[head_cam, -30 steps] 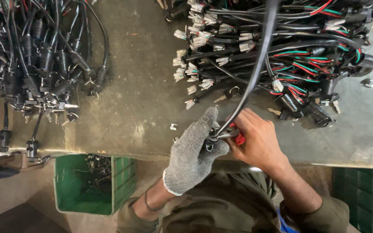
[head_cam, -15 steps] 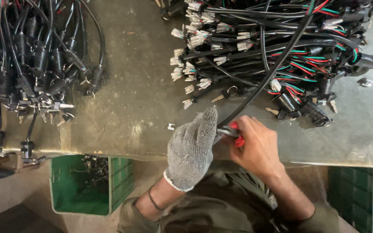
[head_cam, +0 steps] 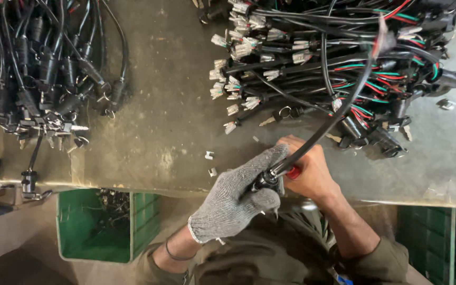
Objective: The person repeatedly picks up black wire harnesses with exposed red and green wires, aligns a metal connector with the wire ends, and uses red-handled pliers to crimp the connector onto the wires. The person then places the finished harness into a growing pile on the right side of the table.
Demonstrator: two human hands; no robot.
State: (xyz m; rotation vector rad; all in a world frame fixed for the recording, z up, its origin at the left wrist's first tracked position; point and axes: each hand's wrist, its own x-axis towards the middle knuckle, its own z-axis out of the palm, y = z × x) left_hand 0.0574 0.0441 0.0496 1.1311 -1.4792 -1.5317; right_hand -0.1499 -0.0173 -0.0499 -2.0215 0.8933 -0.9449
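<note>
Black rubbery cable [head_cam: 333, 119] clamped in knit-gloved left hand [head_cam: 236, 198]; bare right hand [head_cam: 310, 171] grips red-handled tool [head_cam: 293, 172].

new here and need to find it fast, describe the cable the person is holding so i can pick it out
Start at the big tangled pile of black harnesses on the right of the worktable. One black cable rises out of it diagonally toward the table's near edge, ending in the gloved left hand and bare right hand. Unlike its neighbours, it is lifted off the pile and meets a red-handled tool.
</note>
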